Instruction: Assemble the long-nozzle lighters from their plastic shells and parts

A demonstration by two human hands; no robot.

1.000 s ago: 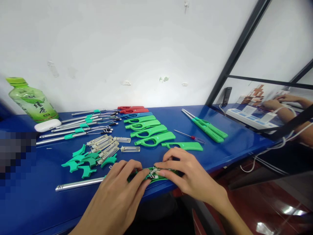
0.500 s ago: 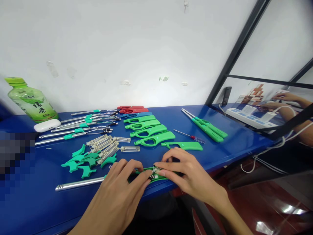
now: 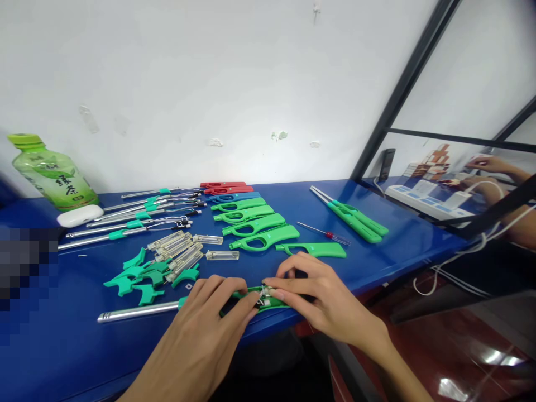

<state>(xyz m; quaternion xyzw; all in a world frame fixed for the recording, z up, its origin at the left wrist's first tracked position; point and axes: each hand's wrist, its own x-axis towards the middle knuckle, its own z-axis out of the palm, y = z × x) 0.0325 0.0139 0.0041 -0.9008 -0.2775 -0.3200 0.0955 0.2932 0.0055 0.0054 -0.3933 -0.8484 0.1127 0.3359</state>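
Note:
At the front edge of the table, an open green lighter handle shell [image 3: 274,303] lies under both hands. My left hand [image 3: 205,321] grips its left part, thumb against the inner parts and white wire. A long silver lighter tube [image 3: 140,312] runs out leftward from beneath that hand. My right hand [image 3: 324,298] pinches a small clear fuel tank [image 3: 267,291] between thumb and index finger, at the shell; the fingers hide most of it. Beyond lie loose clear fuel tanks [image 3: 223,255], green triggers [image 3: 146,294] and several green handle shells [image 3: 263,238].
Wired silver tubes [image 3: 100,240] lie at the left, near a green tea bottle [image 3: 58,178] and a white case [image 3: 79,215]. Rightward are a screwdriver [image 3: 324,233] and assembled green lighters [image 3: 355,218]. Past the black frame [image 3: 397,106], another person's hands work near a power strip [image 3: 427,201].
Both hands stay almost in place, with slight finger shifts at the clear fuel tank. The silver tube's far end has moved slightly right and up.

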